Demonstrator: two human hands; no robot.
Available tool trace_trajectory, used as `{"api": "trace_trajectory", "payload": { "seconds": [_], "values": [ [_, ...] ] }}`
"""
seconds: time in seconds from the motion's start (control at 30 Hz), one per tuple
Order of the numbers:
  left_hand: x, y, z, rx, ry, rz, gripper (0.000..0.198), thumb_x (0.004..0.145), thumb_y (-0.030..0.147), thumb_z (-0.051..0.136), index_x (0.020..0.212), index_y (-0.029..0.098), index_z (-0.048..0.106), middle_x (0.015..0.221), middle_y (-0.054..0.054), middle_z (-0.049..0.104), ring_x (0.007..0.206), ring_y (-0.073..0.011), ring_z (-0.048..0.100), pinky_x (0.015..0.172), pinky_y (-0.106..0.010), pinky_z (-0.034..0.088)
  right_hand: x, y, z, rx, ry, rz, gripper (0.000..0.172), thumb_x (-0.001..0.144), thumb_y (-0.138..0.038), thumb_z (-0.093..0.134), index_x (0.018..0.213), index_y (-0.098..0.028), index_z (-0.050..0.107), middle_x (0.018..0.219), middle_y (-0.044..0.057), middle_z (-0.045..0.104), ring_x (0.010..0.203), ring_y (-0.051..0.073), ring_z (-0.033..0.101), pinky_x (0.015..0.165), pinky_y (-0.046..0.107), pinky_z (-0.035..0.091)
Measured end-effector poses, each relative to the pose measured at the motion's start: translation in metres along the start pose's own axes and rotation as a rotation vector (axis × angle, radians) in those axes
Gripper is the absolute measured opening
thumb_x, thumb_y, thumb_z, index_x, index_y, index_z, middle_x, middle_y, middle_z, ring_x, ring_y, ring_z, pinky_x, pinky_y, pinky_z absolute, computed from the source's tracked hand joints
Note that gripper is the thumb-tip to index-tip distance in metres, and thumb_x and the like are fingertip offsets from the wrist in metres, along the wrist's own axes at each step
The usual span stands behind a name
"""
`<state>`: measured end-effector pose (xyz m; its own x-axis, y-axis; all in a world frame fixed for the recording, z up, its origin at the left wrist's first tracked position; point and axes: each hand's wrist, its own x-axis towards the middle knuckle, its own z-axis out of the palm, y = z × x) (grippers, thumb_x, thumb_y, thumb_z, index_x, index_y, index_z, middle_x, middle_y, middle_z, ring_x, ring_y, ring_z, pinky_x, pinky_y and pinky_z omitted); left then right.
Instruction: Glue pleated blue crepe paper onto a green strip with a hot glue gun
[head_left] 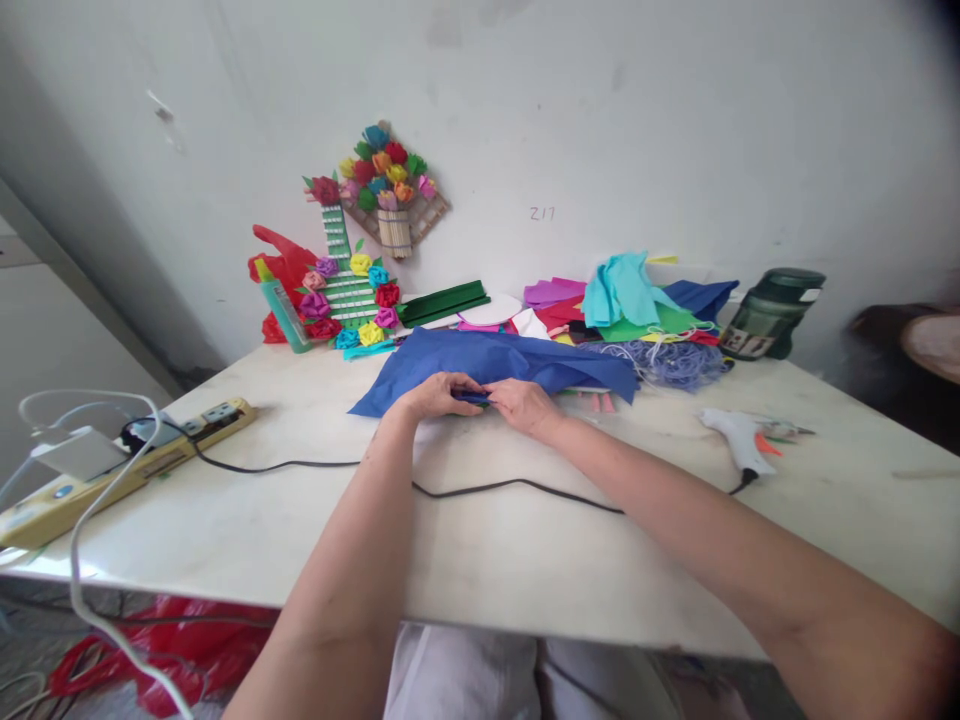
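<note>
Bare forearms [337,560] cross the near edge of the tabletop [480,570], reaching toward its middle. At their ends the left hand [444,396] and right hand [519,403] nearly meet, fingers drawn in narrowly and fingertips pinching a small blue piece [471,398]. Whether it is separate or a fold of the large blue sheet [480,350] just behind, I cannot tell. That sheet lies mid-surface, before the heaped coloured sheets [555,310] along the far edge. The step in hand seems to be fine two-handed shaping, perhaps folding or twisting; the next move would call for a firm pinch on one side while the other hand works the blue. Toward the right edge rests a hot glue gun [739,440], untouched; a power strip [187,445] sits by the left edge.
</note>
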<state>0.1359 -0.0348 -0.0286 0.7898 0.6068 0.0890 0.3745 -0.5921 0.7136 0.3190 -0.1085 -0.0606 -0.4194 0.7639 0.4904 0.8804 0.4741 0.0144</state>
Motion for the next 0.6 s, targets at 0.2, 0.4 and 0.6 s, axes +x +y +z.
{"api": "trace_trajectory", "payload": {
  "seconds": [0.2, 0.4, 0.6],
  "values": [
    [-0.002, 0.000, -0.001, -0.315, 0.014, -0.020, 0.045, 0.059, 0.033, 0.069, 0.098, 0.015, 0.054, 0.115, -0.011, 0.060, 0.097, -0.0192, 0.057, 0.084, -0.034, 0.044, 0.001, 0.001, -0.001, 0.050, 0.010, -0.088, 0.019, 0.080, -0.009, 0.051, 0.092, -0.012, 0.066, 0.096, 0.010, 0.066, 0.090, 0.018, 0.058, 0.081, 0.030, 0.046],
    [-0.006, 0.003, -0.005, -0.355, 0.077, -0.107, 0.035, 0.068, 0.034, 0.056, 0.098, 0.017, 0.054, 0.107, -0.006, 0.064, 0.098, -0.0193, 0.058, 0.086, -0.033, 0.043, 0.007, -0.013, -0.010, -0.001, -0.076, -0.054, 0.020, 0.082, -0.017, 0.052, 0.094, -0.018, 0.068, 0.095, 0.008, 0.063, 0.092, 0.019, 0.052, 0.073, 0.030, 0.046],
    [-0.006, 0.002, -0.004, -0.446, 0.132, -0.147, 0.028, 0.070, 0.031, 0.053, 0.094, 0.016, 0.056, 0.097, -0.006, 0.068, 0.084, -0.0160, 0.061, 0.081, -0.031, 0.045, 0.008, -0.013, -0.003, 0.066, -0.066, -0.063, 0.022, 0.084, -0.016, 0.050, 0.090, -0.021, 0.071, 0.107, 0.004, 0.065, 0.101, 0.016, 0.056, 0.087, 0.027, 0.044]
  ]
}}
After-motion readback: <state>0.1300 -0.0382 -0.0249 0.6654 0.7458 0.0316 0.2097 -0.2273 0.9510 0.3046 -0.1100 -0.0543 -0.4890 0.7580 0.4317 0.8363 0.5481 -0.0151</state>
